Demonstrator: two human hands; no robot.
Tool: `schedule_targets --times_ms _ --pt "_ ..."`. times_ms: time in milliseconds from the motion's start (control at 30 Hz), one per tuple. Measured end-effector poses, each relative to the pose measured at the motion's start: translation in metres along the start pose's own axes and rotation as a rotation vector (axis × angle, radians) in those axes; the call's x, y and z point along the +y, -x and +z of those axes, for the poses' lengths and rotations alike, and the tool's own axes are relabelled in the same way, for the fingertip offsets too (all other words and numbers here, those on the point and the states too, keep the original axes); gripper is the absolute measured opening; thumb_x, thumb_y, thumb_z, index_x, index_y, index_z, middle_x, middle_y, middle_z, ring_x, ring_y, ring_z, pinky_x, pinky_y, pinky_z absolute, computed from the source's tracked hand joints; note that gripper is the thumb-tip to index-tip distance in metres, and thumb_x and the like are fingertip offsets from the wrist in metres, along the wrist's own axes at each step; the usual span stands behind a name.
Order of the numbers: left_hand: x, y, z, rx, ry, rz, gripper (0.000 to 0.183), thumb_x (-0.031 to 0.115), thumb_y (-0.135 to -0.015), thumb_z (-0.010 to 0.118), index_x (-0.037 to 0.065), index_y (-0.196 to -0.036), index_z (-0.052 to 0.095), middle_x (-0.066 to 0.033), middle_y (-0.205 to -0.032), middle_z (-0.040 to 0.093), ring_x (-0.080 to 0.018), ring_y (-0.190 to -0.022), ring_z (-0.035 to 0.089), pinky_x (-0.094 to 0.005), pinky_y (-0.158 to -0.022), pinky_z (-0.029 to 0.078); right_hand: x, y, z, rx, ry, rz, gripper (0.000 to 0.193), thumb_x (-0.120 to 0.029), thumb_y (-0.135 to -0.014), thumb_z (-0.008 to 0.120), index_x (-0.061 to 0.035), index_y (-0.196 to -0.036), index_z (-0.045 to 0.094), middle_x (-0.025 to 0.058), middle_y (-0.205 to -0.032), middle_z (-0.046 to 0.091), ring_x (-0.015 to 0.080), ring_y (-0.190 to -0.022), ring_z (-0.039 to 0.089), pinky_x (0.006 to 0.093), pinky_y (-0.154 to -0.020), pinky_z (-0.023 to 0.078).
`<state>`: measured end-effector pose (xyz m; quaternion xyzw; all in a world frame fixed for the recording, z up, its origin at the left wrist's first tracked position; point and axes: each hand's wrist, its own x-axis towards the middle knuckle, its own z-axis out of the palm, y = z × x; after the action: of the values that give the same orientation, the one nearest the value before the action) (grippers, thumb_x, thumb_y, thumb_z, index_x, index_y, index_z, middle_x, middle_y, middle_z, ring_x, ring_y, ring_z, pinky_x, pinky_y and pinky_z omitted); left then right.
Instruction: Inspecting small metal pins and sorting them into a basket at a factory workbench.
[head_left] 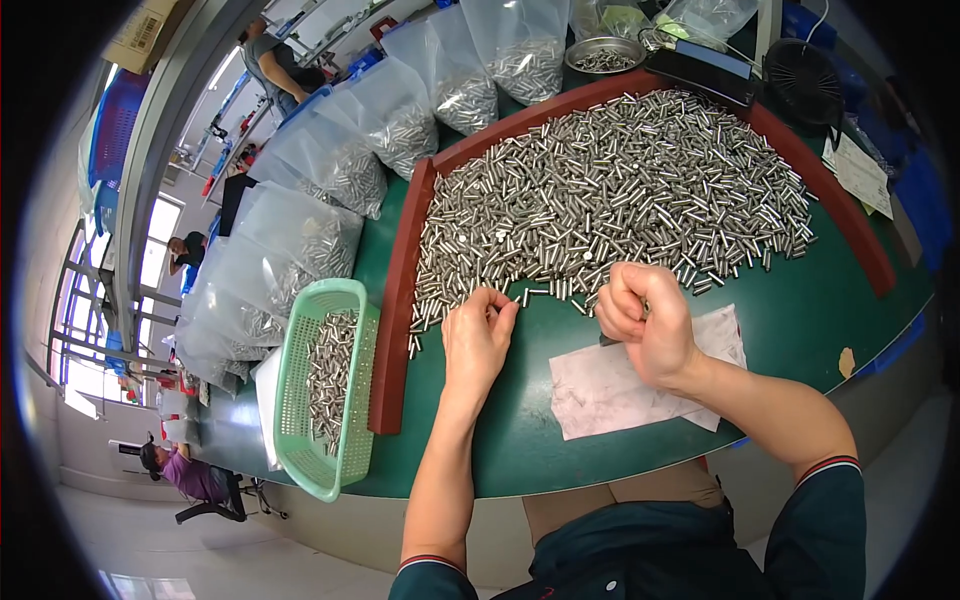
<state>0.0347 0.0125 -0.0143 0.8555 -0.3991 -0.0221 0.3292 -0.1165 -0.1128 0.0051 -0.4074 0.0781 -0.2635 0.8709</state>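
A large heap of short, shiny metal pins covers the green table ahead of me. At the heap's near left edge is my left hand, its thumb and fingers pinched together. Whatever lies between those fingertips is too small to make out. A few loose pins rest just right of them. My right hand is curled into a fist, thumb side up, over the near edge of the heap. Its closed fingers hide anything inside. Below that fist a smudged whitish sheet lies on the table.
Reddish-brown wooden rails border the heap. A pale green basket with pins stands left, beside several clear bags of pins. Behind are a metal bowl, a dark device and a black fan. People work farther left.
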Motion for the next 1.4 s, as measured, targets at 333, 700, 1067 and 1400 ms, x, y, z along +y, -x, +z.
schedule_targets --times_ms 333,700,1067,1400 --pt "-0.008 -0.004 -0.015 -0.519 1.319 -0.380 0.009 0.011 -0.084 0.055 0.004 -0.090 0.053 -0.0045 -0.079 0.057 -0.0045 -0.053 0.036 -0.0186 -0.047 0.030 -0.001 0.000 0.000 0.001 -0.009 0.005 0.034 -0.019 -0.082 0.034 -0.0102 -0.050 0.026 -0.0026 -0.042 0.025 0.0061 -0.039 0.019 0.0232 -0.039 0.015" --pt "-0.012 -0.003 -0.006 -0.501 1.384 -0.403 0.012 0.010 -0.086 0.052 0.003 -0.095 0.055 -0.0046 -0.079 0.056 -0.0037 -0.051 0.033 -0.0167 -0.047 0.029 -0.002 0.000 0.001 -0.006 -0.008 -0.005 0.034 -0.018 -0.082 0.033 -0.0099 -0.050 0.027 -0.0024 -0.042 0.025 0.0063 -0.039 0.019 0.0231 -0.038 0.016" --pt "-0.010 -0.001 -0.008 -0.542 1.400 -0.423 0.016 0.013 -0.088 0.049 0.001 -0.096 0.054 -0.0058 -0.078 0.055 -0.0041 -0.051 0.032 -0.0167 -0.047 0.028 -0.002 0.001 0.002 -0.005 0.001 -0.005 0.033 -0.018 -0.082 0.033 -0.0098 -0.050 0.026 -0.0022 -0.042 0.026 0.0064 -0.039 0.019 0.0230 -0.039 0.015" --pt "0.037 0.032 -0.007 -0.550 0.306 0.046 0.016 0.013 -0.074 0.064 0.000 -0.076 0.054 -0.0027 -0.050 0.045 -0.0117 -0.044 0.042 -0.0271 -0.044 0.035 -0.001 0.000 0.001 -0.007 -0.036 0.002 0.034 -0.021 -0.083 0.035 -0.0107 -0.051 0.027 -0.0023 -0.042 0.026 0.0070 -0.039 0.018 0.0240 -0.040 0.016"
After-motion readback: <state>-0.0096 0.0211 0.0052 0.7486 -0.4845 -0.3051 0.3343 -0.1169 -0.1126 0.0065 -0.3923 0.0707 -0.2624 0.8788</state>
